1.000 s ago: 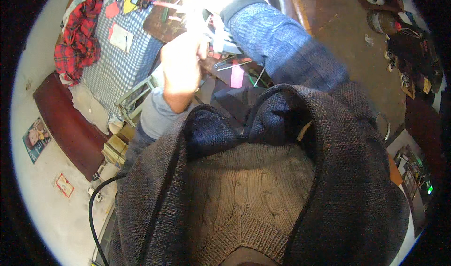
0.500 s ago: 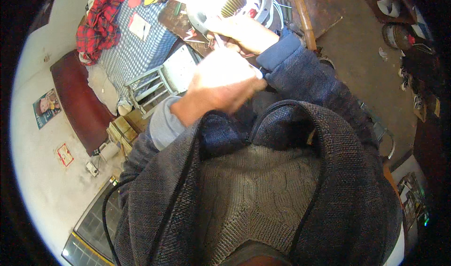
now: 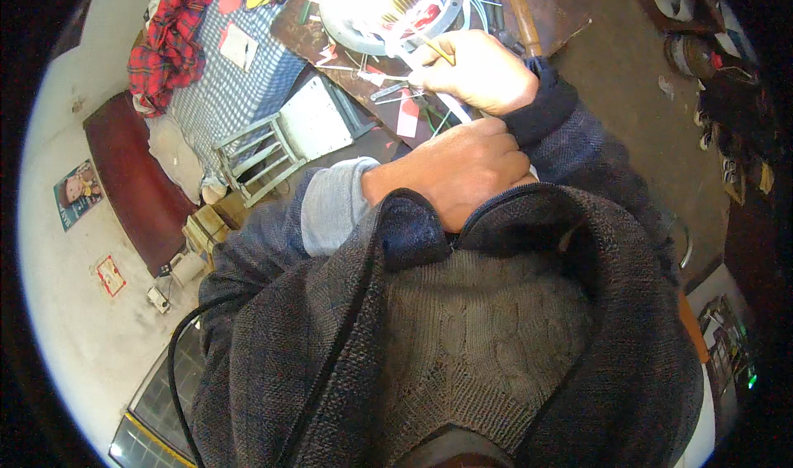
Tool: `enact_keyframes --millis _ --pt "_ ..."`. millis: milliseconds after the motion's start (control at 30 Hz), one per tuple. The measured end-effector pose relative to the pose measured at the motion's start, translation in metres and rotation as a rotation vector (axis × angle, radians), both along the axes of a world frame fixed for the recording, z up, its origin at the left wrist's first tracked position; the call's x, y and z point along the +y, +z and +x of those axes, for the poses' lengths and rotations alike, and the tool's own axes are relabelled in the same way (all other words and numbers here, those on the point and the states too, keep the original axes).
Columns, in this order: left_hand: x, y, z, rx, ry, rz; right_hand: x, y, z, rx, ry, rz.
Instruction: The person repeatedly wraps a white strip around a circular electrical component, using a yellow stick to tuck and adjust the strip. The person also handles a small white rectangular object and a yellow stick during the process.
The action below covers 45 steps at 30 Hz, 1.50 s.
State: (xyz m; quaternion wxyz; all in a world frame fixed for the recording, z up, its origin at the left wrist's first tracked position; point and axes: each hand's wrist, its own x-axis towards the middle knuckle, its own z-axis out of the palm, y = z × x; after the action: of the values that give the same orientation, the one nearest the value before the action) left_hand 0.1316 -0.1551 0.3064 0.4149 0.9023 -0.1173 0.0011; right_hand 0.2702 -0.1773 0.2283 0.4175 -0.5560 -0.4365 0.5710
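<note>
My left hand (image 3: pixel 458 171) is low in front of my jacket, closed on a white strip (image 3: pixel 454 109) that runs up towards my right hand (image 3: pixel 471 71). My right hand grips this strip just below a round metal ring housing (image 3: pixel 453 5), with a thin yellow stick (image 3: pixel 438 48) at its fingers. Inside the housing are gold-coloured slats and red and white wires, partly washed out by glare. Pale cords, a pink sheet (image 3: pixel 408 114) and small tools lie on the dark worktable (image 3: pixel 297 30) beside and below the housing.
A pale metal stool (image 3: pixel 314 121) stands left of the worktable, beside a blue checked cloth (image 3: pixel 248 84) with a red plaid garment (image 3: pixel 165 55). A wooden pole (image 3: pixel 524 18) lies right of the housing. A maroon padded panel (image 3: pixel 132 179) is at the left wall, shoes (image 3: pixel 731 171) at the right.
My left hand has moved down and right, towards my body, drawing away from the housing. My right hand has come down and right, and the white strip now shows stretched between both hands.
</note>
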Motion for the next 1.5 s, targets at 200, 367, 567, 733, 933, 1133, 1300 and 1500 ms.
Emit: enact_keyframes --millis 200,367,567,733,933,1133,1300,1500 --pt "0.002 0.016 -0.006 -0.126 0.246 0.13 -0.019 -0.017 0.029 0.043 0.019 -0.029" --pt "0.031 0.001 -0.042 -0.1 1.028 -0.024 -0.035 -0.027 0.036 0.202 -0.026 -0.097" --pt "0.047 -0.065 -0.029 0.345 1.078 -1.52 -0.057 0.009 0.029 0.279 -0.044 -0.222" --pt "0.036 -0.073 -0.018 0.24 1.083 -1.493 -0.074 0.042 0.024 0.238 0.015 -0.223" --pt "0.035 -0.06 -0.023 0.292 1.09 -1.537 -0.086 0.048 0.019 0.214 -0.07 -0.279" --pt "0.016 -0.053 -0.026 0.218 0.89 -1.786 -0.099 0.052 0.023 0.436 -0.105 -0.269" --pt "0.008 -0.065 -0.026 0.104 0.817 -1.819 -0.108 0.057 0.013 0.592 -0.19 -0.264" --pt "0.014 -0.079 -0.031 0.131 0.895 -1.834 -0.111 0.066 0.005 0.627 -0.203 -0.264"
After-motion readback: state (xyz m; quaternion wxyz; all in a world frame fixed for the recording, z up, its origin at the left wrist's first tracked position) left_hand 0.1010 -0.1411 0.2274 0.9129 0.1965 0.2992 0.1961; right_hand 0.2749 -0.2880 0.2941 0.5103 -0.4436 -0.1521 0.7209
